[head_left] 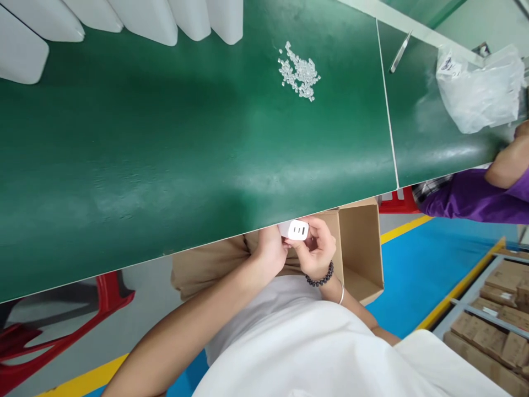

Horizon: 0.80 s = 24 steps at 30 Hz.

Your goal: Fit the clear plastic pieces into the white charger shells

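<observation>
A white charger plug (298, 230) with several port slots on its end face sits between my two hands, just below the front edge of the green table. My left hand (270, 251) is closed around its body, and its fingers are partly hidden. From the other side, the thumb and fingers of my right hand (318, 248) pinch the charger near the port face. A dark bead bracelet (320, 275) and a white band circle my right wrist.
On the green table (185, 138) lie a pile of small clear pieces (301, 73), tweezers (400, 52) and a clear plastic bag (479, 91). White containers (149, 19) line the far left. An open cardboard box (359, 248) stands below the edge, right. A co-worker's arm (510, 160) shows far right.
</observation>
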Available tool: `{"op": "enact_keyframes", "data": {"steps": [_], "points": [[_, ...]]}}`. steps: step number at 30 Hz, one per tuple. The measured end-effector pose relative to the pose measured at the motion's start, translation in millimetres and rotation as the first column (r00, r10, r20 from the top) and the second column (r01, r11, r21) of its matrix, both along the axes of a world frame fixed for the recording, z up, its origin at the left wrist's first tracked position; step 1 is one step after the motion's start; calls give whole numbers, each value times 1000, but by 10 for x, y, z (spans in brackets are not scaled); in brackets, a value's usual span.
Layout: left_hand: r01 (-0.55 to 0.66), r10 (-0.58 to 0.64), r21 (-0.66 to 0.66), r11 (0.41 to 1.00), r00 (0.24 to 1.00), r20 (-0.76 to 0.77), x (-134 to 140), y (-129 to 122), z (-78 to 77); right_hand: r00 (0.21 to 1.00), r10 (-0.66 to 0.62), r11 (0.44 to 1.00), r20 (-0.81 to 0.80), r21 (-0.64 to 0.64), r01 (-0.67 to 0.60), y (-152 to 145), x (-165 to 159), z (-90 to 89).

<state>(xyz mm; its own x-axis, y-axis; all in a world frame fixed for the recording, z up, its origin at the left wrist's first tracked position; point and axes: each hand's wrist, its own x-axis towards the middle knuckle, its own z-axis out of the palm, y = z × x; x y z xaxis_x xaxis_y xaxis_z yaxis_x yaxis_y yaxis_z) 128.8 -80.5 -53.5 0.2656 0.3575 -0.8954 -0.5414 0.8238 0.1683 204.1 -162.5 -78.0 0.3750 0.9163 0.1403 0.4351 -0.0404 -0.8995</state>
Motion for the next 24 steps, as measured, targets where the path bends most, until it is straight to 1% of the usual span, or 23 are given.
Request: {"op": "enact_keyframes", "data": {"steps": [7, 15, 20, 24], "points": [[47, -47, -28, 999, 999, -18, -20, 11, 15, 996, 50, 999, 73, -17, -49, 48, 23, 98], [80, -80, -28, 996, 997, 16, -29, 34, 65, 997, 62, 996, 52, -59, -59, 60, 28, 145], [82, -81, -34, 996, 997, 16, -30, 19, 26, 996, 80, 993, 33, -92, -77, 46, 45, 153], [84, -83, -29, 996, 996, 45, -26, 17, 0, 995, 80, 992, 58, -100, -74, 62, 45, 168]]}}
